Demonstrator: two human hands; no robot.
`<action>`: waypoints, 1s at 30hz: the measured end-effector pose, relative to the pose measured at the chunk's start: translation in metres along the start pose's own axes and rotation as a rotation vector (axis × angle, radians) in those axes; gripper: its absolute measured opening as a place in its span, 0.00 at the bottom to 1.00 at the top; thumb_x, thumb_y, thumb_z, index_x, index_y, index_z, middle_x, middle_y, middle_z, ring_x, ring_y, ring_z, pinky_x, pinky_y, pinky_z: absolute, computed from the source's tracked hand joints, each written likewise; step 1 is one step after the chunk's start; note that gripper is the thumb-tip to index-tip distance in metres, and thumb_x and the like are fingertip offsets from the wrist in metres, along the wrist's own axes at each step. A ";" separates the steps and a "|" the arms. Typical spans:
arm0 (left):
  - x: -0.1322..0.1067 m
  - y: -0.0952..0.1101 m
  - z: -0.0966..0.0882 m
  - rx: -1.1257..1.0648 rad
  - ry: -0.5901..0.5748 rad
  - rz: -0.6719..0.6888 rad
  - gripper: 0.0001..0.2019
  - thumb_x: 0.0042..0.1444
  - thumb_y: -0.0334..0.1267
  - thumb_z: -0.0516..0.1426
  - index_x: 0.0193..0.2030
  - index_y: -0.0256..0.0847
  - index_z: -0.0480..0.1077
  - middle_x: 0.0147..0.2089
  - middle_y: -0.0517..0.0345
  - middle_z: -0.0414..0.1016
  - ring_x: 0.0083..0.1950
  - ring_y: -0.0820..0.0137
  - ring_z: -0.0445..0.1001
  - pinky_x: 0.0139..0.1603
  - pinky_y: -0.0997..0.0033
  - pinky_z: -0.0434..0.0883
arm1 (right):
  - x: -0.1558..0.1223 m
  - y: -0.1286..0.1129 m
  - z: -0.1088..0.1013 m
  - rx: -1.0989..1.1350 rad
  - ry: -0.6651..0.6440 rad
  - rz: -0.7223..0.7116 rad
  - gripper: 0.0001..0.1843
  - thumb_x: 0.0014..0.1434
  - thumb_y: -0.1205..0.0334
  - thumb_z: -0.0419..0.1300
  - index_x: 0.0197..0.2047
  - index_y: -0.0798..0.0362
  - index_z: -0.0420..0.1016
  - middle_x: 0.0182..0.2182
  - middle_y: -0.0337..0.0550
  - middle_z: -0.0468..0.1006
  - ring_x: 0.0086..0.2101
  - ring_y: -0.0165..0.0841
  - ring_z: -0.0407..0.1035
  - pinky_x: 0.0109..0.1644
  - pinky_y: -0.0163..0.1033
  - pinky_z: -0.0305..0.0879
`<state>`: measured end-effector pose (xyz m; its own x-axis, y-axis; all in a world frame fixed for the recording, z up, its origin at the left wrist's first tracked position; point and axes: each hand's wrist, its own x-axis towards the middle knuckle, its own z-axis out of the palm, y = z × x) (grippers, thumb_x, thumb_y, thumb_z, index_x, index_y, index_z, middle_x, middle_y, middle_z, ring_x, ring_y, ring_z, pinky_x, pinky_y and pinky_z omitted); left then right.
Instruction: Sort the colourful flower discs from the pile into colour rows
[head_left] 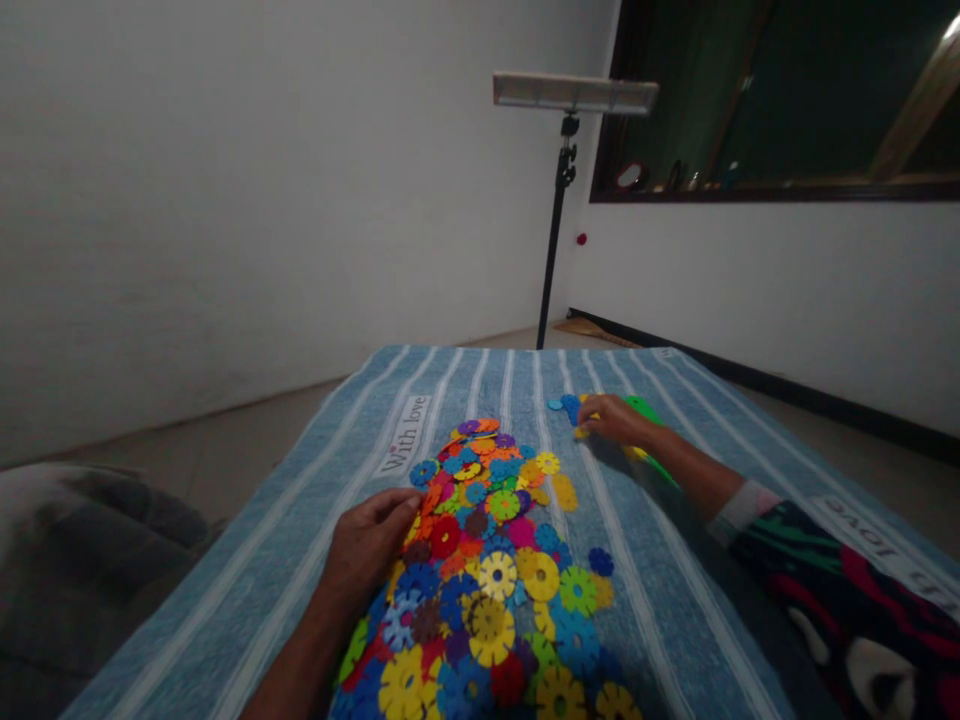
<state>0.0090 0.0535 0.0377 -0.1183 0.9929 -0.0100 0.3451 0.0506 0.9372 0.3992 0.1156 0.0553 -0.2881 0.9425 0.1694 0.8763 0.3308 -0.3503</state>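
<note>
A heap of flower-shaped plastic discs (pixel 490 628) in many colours spreads over the striped cloth before me. At the heap's left edge, my left hand (pixel 371 540) rests with fingers curled and thumb close to the forefinger, touching the orange discs (pixel 429 515). Whether a piece sits between those fingertips is hidden. Farther off to the right, my right hand (pixel 619 420) is closed in a pinch, with a yellow disc (pixel 581 433) at its fingertips. Around that hand lie blue discs (pixel 570 408) and green discs (pixel 642 408), partly covered by the hand and forearm.
Blue striped cloth (pixel 300 520) covers the table. Stray discs, among them a dark blue one (pixel 601 561), lie right of the heap. Beyond the far edge stands a lamp on a black stand (pixel 555 230). Grey fabric (pixel 90 560) shows at the left.
</note>
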 end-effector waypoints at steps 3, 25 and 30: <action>0.000 0.000 0.001 -0.013 0.002 0.011 0.15 0.36 0.50 0.62 0.27 0.43 0.81 0.32 0.57 0.83 0.38 0.60 0.79 0.41 0.68 0.74 | 0.001 0.028 -0.010 -0.150 -0.005 0.114 0.09 0.53 0.71 0.60 0.31 0.53 0.83 0.35 0.45 0.82 0.39 0.37 0.74 0.45 0.37 0.66; 0.000 0.002 -0.001 -0.004 0.001 0.023 0.15 0.35 0.50 0.63 0.27 0.43 0.81 0.32 0.57 0.83 0.37 0.59 0.79 0.40 0.68 0.73 | 0.011 0.019 0.010 -0.352 -0.053 0.044 0.13 0.59 0.67 0.59 0.45 0.52 0.81 0.43 0.49 0.79 0.45 0.40 0.71 0.47 0.38 0.62; 0.000 0.000 -0.001 0.007 0.002 0.033 0.15 0.36 0.51 0.63 0.27 0.43 0.81 0.32 0.57 0.84 0.38 0.59 0.79 0.39 0.68 0.74 | 0.015 0.009 0.022 -0.392 -0.018 -0.050 0.11 0.62 0.62 0.57 0.40 0.52 0.81 0.43 0.50 0.76 0.46 0.40 0.67 0.48 0.38 0.59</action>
<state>0.0086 0.0535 0.0382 -0.1087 0.9938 0.0219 0.3557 0.0182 0.9344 0.3944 0.1340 0.0341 -0.3375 0.9277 0.1596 0.9411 0.3360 0.0367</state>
